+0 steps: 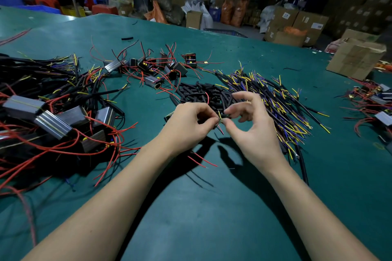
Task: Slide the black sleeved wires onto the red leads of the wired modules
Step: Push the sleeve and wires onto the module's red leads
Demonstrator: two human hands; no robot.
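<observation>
- While the green desk (pixel 212 207) carries every lot, it is entered first: a wide felt-like top with work stock spread across its far half and both forearms reaching over its near half.
- Left heap (pixel 53 116): grey-cased wired modules tangled with black sleeved wires and long red leads. Judged to be the finished lot, since sleeved wires and modules lie joined there; the single joints cannot be made out.
- Sleeved-wire stock (pixel 275 99): a broad fan of black sleeved wires with yellow and blue tips, lying to the right of the hands. Many remain, so much of the task is judged still to do.
- Unworked modules (pixel 152 68): a loose group beyond the hands, red leads bare and free, apart from the sleeved wires. A further group (pixel 377 99) lies at the right edge.
- Short black tubes (pixel 203 93): a small pile just behind the hands.
- Cardboard box (pixel 356 59): on the desk at far right, contents not visible.
- Left hand (pixel 191 125): grip closed to a thumb-and-forefinger pinch on a small dark piece at the meeting point; a module seems partly hidden beneath it, though that cannot be told for sure.
- Right hand (pixel 252 125): thumb and forefinger pinched at the same spot on a thin yellow-tipped end, other fingers spread loose.
- Item in hand (pixel 220 119): where both pinches meet, a red lead tip pokes downward. Judged mid-joining, not yet slid home.
</observation>
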